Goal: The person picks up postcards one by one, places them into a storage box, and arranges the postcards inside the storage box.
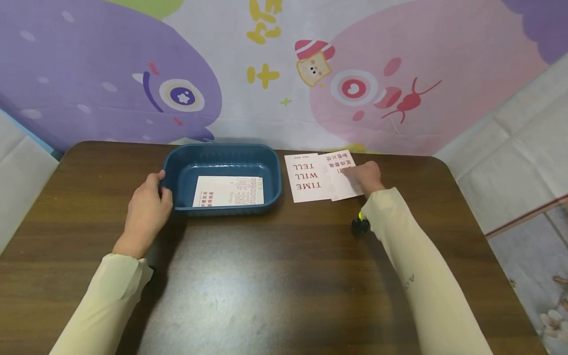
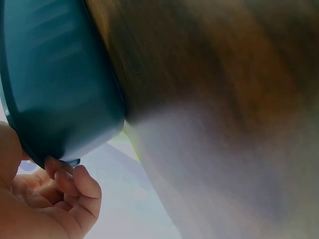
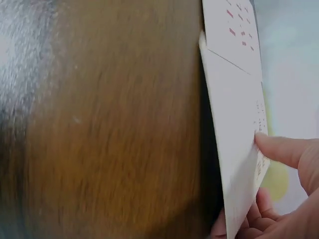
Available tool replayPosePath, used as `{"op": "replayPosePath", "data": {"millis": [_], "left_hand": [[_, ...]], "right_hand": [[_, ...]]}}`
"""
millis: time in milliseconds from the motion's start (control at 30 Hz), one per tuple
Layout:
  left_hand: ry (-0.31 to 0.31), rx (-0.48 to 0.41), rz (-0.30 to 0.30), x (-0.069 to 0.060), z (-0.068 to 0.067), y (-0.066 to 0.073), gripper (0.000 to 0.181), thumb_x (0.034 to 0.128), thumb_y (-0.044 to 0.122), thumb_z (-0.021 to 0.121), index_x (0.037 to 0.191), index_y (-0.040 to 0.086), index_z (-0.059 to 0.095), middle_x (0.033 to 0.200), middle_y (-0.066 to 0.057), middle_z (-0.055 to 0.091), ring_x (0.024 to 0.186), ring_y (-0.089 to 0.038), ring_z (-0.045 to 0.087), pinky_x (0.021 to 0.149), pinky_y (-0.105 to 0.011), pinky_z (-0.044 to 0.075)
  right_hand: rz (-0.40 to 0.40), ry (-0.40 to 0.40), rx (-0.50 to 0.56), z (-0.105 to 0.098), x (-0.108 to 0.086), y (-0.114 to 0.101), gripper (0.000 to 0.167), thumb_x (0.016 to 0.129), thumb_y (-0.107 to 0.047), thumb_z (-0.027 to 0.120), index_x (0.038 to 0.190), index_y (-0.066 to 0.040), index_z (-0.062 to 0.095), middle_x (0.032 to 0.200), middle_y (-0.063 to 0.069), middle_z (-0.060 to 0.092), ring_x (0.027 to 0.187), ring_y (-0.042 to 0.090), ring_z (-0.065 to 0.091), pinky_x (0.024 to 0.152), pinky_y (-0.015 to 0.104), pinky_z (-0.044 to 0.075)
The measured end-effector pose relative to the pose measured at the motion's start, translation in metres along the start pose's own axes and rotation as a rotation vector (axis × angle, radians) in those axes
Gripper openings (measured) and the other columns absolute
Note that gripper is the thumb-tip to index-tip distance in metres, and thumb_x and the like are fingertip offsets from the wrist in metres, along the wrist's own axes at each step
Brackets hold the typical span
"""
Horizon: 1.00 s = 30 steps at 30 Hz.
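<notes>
Gripping the blue tub (image 1: 222,157) by its left end, the left hand (image 1: 145,208) sits near the worktop's (image 1: 266,281) far edge — white printed card stock (image 1: 222,191) lying inside. Over toward the far right corner, the right hand (image 1: 367,177) pinches a pale card (image 1: 343,187), thumb on top, fingers beneath — and it overlaps the TIME WILL TELL card (image 1: 305,178), just right of the tub.
</notes>
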<state>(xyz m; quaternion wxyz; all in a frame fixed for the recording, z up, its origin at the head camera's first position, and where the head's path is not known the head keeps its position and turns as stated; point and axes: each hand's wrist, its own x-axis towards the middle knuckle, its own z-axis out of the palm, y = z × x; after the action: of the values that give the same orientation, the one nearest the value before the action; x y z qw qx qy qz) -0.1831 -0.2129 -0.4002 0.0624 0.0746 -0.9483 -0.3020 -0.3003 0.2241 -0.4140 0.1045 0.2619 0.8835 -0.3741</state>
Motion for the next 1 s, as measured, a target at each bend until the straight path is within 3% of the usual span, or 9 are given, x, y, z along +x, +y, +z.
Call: {"op": "replayPosePath", "data": {"millis": [100, 167, 367, 433, 500, 600, 667, 833, 1000], "left_hand": [[-0.002, 0.001, -0.001, 0.0, -0.001, 0.0, 0.045, 0.0941, 0.012, 0.036, 0.134, -0.009, 0.04, 0.137, -0.027, 0.046, 0.117, -0.045, 0.048, 0.095, -0.058, 0.038], [-0.001, 0.001, 0.0, 0.0, -0.001, 0.0, 0.044, 0.0941, 0.012, 0.036, 0.133, -0.009, 0.04, 0.137, -0.027, 0.046, 0.117, -0.045, 0.048, 0.095, -0.058, 0.038], [-0.002, 0.002, -0.002, 0.001, 0.0, 0.0, 0.045, 0.0939, 0.012, 0.036, 0.133, -0.009, 0.04, 0.137, -0.027, 0.046, 0.118, -0.046, 0.047, 0.096, -0.058, 0.038], [-0.004, 0.001, -0.005, 0.001, 0.0, 0.0, 0.045, 0.094, 0.012, 0.036, 0.133, -0.009, 0.04, 0.137, -0.027, 0.046, 0.118, -0.046, 0.047, 0.096, -0.058, 0.038], [-0.003, 0.001, -0.005, 0.001, 0.001, 0.0, 0.045, 0.094, 0.012, 0.035, 0.133, -0.009, 0.039, 0.137, -0.027, 0.046, 0.118, -0.046, 0.047, 0.096, -0.058, 0.038], [0.0, 0.004, -0.004, 0.001, 0.001, 0.0, 0.045, 0.0939, 0.012, 0.035, 0.133, -0.009, 0.04, 0.136, -0.028, 0.046, 0.118, -0.046, 0.047, 0.095, -0.058, 0.038], [-0.001, 0.006, -0.003, 0.001, 0.002, 0.0, 0.045, 0.0938, 0.012, 0.035, 0.133, -0.009, 0.04, 0.136, -0.028, 0.046, 0.118, -0.046, 0.047, 0.095, -0.058, 0.038], [-0.005, 0.01, -0.002, 0.001, 0.002, 0.001, 0.045, 0.0937, 0.012, 0.036, 0.134, -0.009, 0.039, 0.136, -0.028, 0.046, 0.118, -0.046, 0.047, 0.096, -0.058, 0.038], [-0.018, 0.009, -0.017, 0.001, 0.0, 0.0, 0.046, 0.0942, 0.012, 0.035, 0.135, -0.008, 0.038, 0.137, -0.028, 0.045, 0.118, -0.046, 0.047, 0.096, -0.058, 0.037]], "right_hand": [[0.01, 0.022, 0.002, -0.002, 0.001, 0.0, 0.044, 0.084, -0.017, 0.05, 0.122, 0.007, 0.05, 0.116, 0.018, 0.054, 0.092, 0.026, 0.049, 0.083, 0.033, 0.045], [0.003, 0.031, -0.006, -0.004, 0.002, 0.001, 0.043, 0.085, -0.014, 0.041, 0.12, 0.008, 0.05, 0.114, 0.018, 0.054, 0.092, 0.027, 0.049, 0.082, 0.034, 0.044], [0.023, 0.08, -0.03, -0.008, 0.002, 0.005, 0.049, 0.09, -0.018, 0.033, 0.13, 0.008, 0.039, 0.124, 0.022, 0.053, 0.105, 0.029, 0.05, 0.099, 0.04, 0.042], [-0.003, 0.113, -0.046, -0.01, 0.003, 0.006, 0.043, 0.089, -0.018, 0.033, 0.123, 0.006, 0.045, 0.113, 0.019, 0.055, 0.099, 0.028, 0.051, 0.093, 0.04, 0.044], [-0.055, 0.149, -0.049, -0.013, 0.005, 0.008, 0.029, 0.088, -0.017, 0.033, 0.099, 0.002, 0.052, 0.092, 0.015, 0.054, 0.084, 0.027, 0.048, 0.08, 0.038, 0.045], [-0.149, 0.201, -0.039, -0.018, 0.006, 0.01, 0.017, 0.086, -0.017, 0.033, 0.079, -0.007, 0.045, 0.082, 0.01, 0.046, 0.079, 0.025, 0.044, 0.072, 0.036, 0.039], [-0.195, 0.226, -0.028, -0.022, 0.006, 0.011, 0.019, 0.086, -0.018, 0.033, 0.076, -0.007, 0.044, 0.083, 0.013, 0.048, 0.08, 0.027, 0.044, 0.073, 0.037, 0.039], [-0.304, 0.197, -0.057, -0.029, 0.002, 0.01, 0.033, 0.086, -0.022, 0.04, 0.099, 0.0, 0.06, 0.106, 0.019, 0.06, 0.097, 0.03, 0.053, 0.087, 0.04, 0.042], [-0.432, 0.114, -0.094, -0.032, -0.007, -0.001, 0.033, 0.085, -0.022, 0.047, 0.106, 0.0, 0.06, 0.105, 0.018, 0.058, 0.094, 0.028, 0.052, 0.082, 0.036, 0.039]]}}
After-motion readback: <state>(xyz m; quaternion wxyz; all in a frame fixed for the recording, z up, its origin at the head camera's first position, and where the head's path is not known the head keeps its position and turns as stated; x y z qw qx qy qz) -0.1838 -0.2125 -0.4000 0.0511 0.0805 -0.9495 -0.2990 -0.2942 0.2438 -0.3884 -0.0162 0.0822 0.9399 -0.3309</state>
